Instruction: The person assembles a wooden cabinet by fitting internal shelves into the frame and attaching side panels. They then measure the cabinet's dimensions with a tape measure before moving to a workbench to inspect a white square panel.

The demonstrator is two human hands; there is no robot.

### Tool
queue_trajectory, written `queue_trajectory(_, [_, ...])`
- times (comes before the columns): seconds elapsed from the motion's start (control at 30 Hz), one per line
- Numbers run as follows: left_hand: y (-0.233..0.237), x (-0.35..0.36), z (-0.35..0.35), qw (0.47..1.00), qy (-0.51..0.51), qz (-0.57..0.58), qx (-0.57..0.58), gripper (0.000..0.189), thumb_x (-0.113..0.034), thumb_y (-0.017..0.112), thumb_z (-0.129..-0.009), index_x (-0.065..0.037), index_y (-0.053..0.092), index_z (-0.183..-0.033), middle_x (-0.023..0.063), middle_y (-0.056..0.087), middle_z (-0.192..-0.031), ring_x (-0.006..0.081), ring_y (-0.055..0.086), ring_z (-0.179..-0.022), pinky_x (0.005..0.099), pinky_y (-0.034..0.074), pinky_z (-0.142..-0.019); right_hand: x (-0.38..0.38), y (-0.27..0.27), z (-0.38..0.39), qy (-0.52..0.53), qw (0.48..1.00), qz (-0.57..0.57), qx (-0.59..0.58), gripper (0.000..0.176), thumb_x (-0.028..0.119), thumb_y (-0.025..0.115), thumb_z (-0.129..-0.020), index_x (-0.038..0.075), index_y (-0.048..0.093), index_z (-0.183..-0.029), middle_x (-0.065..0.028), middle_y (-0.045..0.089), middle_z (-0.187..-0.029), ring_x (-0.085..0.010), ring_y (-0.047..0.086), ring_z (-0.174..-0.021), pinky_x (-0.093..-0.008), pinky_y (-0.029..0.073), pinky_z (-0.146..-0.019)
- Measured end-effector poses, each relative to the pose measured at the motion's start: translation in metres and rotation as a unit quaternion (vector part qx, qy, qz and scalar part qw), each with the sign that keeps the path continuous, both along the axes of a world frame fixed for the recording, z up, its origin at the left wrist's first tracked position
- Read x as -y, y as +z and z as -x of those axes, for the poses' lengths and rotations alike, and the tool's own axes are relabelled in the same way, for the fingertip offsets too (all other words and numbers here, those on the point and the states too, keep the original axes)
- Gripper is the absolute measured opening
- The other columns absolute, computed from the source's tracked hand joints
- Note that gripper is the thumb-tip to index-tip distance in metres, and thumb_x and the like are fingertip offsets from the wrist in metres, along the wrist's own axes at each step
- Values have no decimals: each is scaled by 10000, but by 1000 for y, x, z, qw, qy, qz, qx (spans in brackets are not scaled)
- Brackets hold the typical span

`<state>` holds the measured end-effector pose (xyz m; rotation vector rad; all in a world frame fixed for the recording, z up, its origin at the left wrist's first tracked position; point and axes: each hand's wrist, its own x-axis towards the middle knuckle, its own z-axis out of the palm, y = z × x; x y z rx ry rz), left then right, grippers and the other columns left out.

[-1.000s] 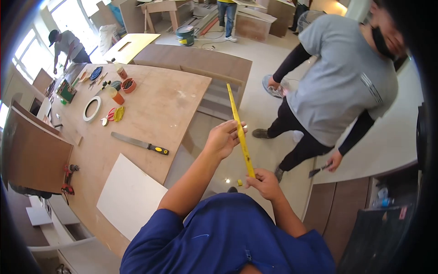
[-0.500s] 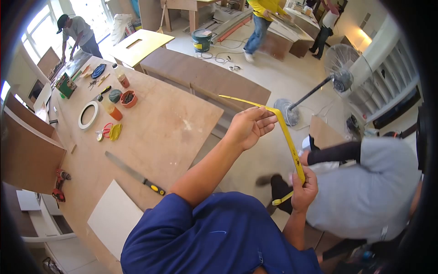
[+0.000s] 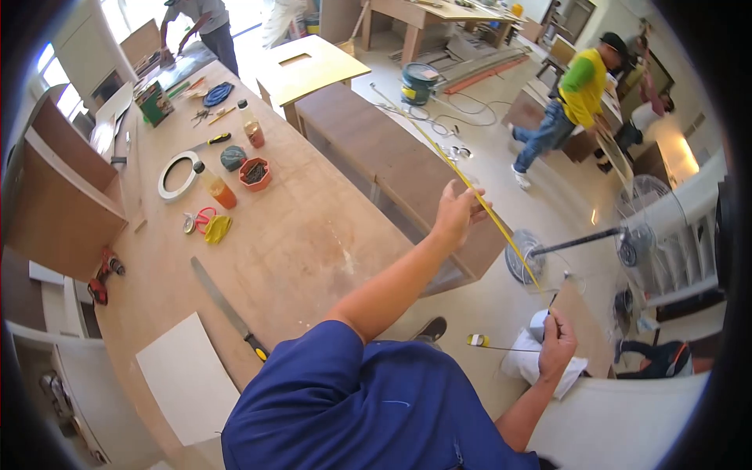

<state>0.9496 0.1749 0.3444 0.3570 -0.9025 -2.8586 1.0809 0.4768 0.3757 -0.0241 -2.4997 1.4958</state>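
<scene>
A long yellow measuring tape (image 3: 505, 229) runs diagonally from the upper middle down to the right. My left hand (image 3: 458, 215) holds its middle loosely, with thumb and fingers around the blade. Lower right, my right hand (image 3: 557, 345) pinches the tape near its lower end. From there a thin dark stretch leads left to a small yellow-and-black tape case (image 3: 478, 340). On the wooden table (image 3: 313, 227), left of my arm, lie a handsaw (image 3: 227, 305) and a white board (image 3: 188, 377).
Bottles, a red pot of screws (image 3: 254, 174), a tape roll (image 3: 178, 176) and red-handled scissors (image 3: 205, 222) are on the table. A drill (image 3: 104, 276) sits at its left edge. A standing fan (image 3: 583, 240) is at right; a person in yellow (image 3: 583, 90) carries a panel.
The tape, bent before, is now stretched nearly straight. My right hand is lower and further right. The nearby person in grey has left that spot, and the person in yellow appears further right.
</scene>
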Motion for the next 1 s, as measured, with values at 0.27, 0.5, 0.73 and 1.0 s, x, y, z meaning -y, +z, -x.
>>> queue_trajectory(0.27, [-74, -4, 75, 992, 82, 89, 33, 590, -179, 499, -997, -22, 179, -1467, 119, 594, -1158, 233, 640, -963, 354, 545, -811, -31, -84, 128, 110, 981, -30, 159, 177, 146, 629, -919, -7, 679, -991, -30, 636, -797, -87, 554, -686, -233, 457, -640])
queue_trajectory(0.5, [-48, -42, 102, 977, 156, 139, 39, 342, -167, 594, -957, -15, 467, -1236, 76, 643, -948, 181, 659, -818, 320, 556, -732, -75, -145, 222, 230, 958, 58, 162, 197, 143, 583, -945, -27, 682, -957, -38, 652, -768, -100, 589, -694, -244, 477, -667])
queue_trajectory(0.73, [-55, -60, 125, 946, 233, 208, 85, 165, -190, 620, -945, -53, 550, -1003, 56, 652, -831, 166, 657, -703, 301, 555, -641, -89, -179, 289, 298, 943, 25, 146, 220, 157, 564, -962, -28, 681, -937, -34, 646, -758, -103, 589, -722, -255, 473, -698])
queue_trajectory(1.0, [-29, -42, 125, 918, 304, 236, 91, 169, -201, 563, -976, -34, 566, -1000, 67, 650, -828, 175, 660, -722, 312, 557, -643, -92, -204, 305, 328, 921, 93, 186, 173, 119, 587, -950, -22, 660, -1018, -53, 656, -816, -112, 595, -702, -255, 494, -674])
